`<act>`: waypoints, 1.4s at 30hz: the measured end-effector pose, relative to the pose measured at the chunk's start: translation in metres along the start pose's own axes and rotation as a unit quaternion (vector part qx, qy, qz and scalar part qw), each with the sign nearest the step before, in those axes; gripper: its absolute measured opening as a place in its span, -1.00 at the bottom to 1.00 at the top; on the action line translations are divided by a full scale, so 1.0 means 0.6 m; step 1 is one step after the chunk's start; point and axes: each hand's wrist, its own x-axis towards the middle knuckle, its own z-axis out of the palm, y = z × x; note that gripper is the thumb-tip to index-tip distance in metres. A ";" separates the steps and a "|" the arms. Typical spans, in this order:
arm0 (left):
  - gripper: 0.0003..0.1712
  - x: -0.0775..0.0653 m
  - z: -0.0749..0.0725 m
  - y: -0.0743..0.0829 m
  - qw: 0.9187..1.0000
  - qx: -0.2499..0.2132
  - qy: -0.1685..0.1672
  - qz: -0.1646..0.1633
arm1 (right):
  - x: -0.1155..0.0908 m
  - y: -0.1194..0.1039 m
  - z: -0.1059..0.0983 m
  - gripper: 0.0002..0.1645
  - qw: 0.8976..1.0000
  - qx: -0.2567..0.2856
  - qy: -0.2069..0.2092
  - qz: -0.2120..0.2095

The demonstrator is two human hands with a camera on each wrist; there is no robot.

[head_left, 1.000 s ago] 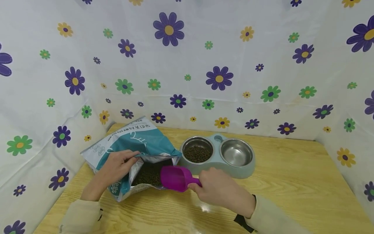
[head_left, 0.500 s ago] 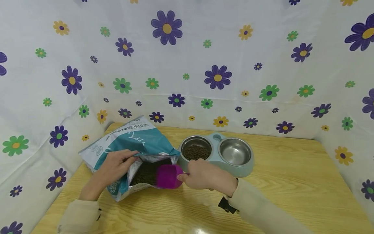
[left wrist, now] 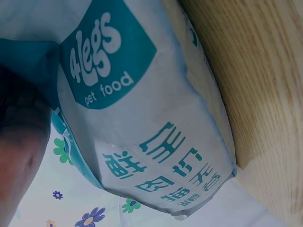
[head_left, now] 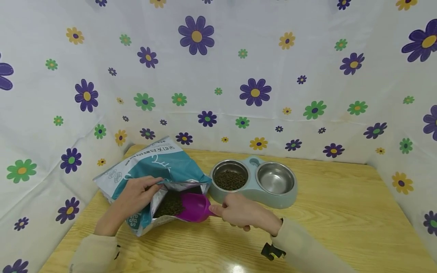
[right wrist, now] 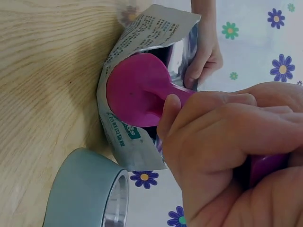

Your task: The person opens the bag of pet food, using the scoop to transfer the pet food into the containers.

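Observation:
A teal and white pet food bag (head_left: 177, 163) lies on its side at the left of the table, its mouth toward the right. My left hand (head_left: 139, 194) pinches the upper edge of that mouth. Brown kibble (head_left: 170, 204) shows inside. With my right hand (head_left: 244, 212) I grip the handle of a magenta scoop (head_left: 195, 207), whose front end is inside the bag's mouth among the kibble. In the right wrist view the fingers wrap round the scoop's handle, and the back of the scoop (right wrist: 135, 90) faces the camera. The left wrist view shows the bag's printed side (left wrist: 137, 137).
Just right of the bag stands a pale blue double feeder (head_left: 252, 193). Its left steel bowl holds kibble (head_left: 230, 180); the right steel bowl (head_left: 275, 178) shows a bare bottom. A white flowered cloth (head_left: 218, 68) surrounds the wooden table (head_left: 341, 212) at the back and sides.
My right hand has moved left, pushing the scoop from the edge of the bag's mouth deeper into the kibble. The left hand keeps its hold on the bag.

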 end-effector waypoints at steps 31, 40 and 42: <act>-0.73 0.001 -0.004 0.000 1.000 0.001 -0.007 -0.005 | -0.010 0.126 0.044 -0.24 0.978 0.204 0.010 -0.052; -0.73 0.003 -0.009 0.006 1.000 -0.005 -0.004 0.031 | -0.030 0.143 0.030 -0.37 0.963 0.258 -0.010 -0.081; -0.73 0.003 -0.009 0.006 0.999 -0.004 -0.002 0.035 | -0.035 0.146 0.024 -0.36 0.961 0.266 -0.014 -0.078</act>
